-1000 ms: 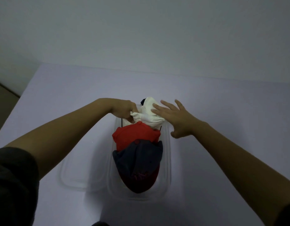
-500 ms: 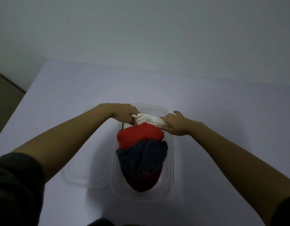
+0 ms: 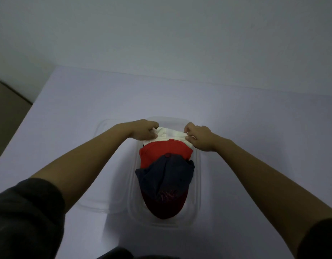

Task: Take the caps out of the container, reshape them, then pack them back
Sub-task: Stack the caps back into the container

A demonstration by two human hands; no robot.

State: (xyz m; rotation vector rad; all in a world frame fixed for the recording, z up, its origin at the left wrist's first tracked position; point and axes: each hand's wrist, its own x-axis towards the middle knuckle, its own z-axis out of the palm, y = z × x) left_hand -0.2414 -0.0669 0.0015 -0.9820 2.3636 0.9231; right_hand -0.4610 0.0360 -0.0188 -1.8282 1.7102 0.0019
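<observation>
A clear plastic container (image 3: 197,186) lies on the table and holds a row of caps. Nearest me is a navy cap with a dark red brim (image 3: 166,186). Behind it sits a red cap (image 3: 164,151). At the far end is a white cap (image 3: 170,135), pressed low into the container. My left hand (image 3: 144,130) grips the white cap's left edge. My right hand (image 3: 199,136) pinches its right edge. Both hands are closed on the fabric.
A clear lid (image 3: 102,184) lies flat on the table just left of the container, partly under my left forearm. The pale table (image 3: 254,131) stretches to a wall at the back; its left edge drops off to the floor.
The white cap stood up tall a second ago with my right hand flat on it. It now lies flattened at the container's far end, with both hands gripping its sides.
</observation>
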